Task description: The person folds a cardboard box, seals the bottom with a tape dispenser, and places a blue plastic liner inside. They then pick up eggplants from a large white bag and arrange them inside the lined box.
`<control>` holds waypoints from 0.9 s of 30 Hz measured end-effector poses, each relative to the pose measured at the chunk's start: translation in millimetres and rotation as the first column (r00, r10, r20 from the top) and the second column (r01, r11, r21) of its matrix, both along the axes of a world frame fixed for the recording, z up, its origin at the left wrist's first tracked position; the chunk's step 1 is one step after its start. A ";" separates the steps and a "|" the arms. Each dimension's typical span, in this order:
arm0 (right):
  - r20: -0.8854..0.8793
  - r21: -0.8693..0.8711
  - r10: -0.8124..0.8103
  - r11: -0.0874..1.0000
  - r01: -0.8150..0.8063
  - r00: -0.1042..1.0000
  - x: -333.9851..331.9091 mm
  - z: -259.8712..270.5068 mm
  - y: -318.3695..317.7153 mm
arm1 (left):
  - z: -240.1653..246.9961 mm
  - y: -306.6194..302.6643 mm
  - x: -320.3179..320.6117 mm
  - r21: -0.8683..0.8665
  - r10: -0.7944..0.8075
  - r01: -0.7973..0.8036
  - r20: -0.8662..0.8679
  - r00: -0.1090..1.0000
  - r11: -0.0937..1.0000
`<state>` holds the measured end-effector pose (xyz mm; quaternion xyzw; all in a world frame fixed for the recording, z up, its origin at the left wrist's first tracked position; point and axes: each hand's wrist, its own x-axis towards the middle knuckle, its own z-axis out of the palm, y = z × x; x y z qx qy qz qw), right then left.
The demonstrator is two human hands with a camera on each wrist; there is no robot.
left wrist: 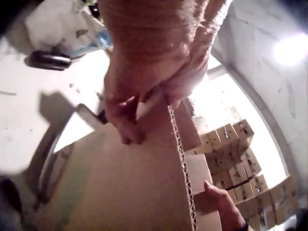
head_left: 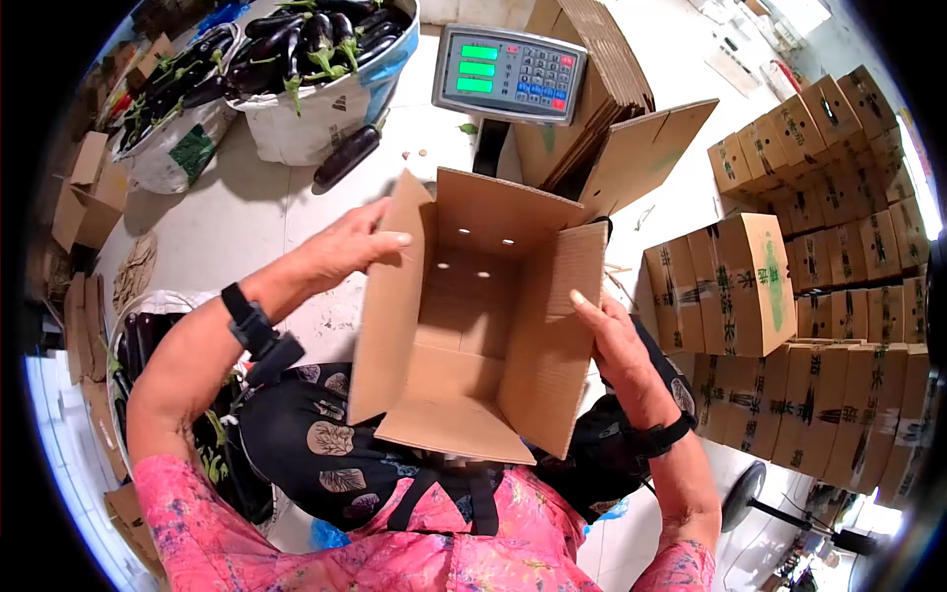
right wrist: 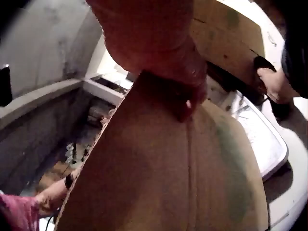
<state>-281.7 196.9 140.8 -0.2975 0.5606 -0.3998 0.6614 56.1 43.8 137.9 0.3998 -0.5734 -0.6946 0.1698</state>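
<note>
In front of the person's lap, an open-topped cardboard box (head_left: 464,380) shows its bare inside, with small round holes in the far wall and its flaps standing up and outward. The left hand (head_left: 345,245) grips the left flap near its far end, thumb over the inner face and fingers outside. On the opposite side, the right hand (head_left: 619,340) holds the right flap, its thumb on the edge and its fingers behind the board. In the left wrist view, fingers (left wrist: 127,130) lie against the outer face, which bears a faint green print.
A scale (head_left: 508,74) with lit green displays stands beyond the box, beside flattened cardboard (head_left: 592,69). Eggplants (head_left: 316,44) fill bags at the upper left; a loose eggplant (head_left: 350,156) lies on the floor. Printed boxes (head_left: 829,405) are stacked at the right, near a black stand (head_left: 745,496).
</note>
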 end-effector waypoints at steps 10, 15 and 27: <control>-0.312 -0.007 -0.275 0.958 0.287 0.910 -25.2 -127.9 1.4 | -114.7 25.1 -9.1 -0.141 0.407 -0.384 0.229 0.884 0.913; 0.040 0.089 -0.493 0.868 0.488 0.869 16.1 -212.1 -26.8 | -181.2 51.4 -54.9 -0.313 0.541 -0.479 0.152 0.827 0.820; -0.948 0.066 0.205 0.874 -0.482 0.242 -46.4 -110.2 -19.4 | -192.0 12.5 16.0 0.034 0.300 -0.328 0.325 0.897 0.944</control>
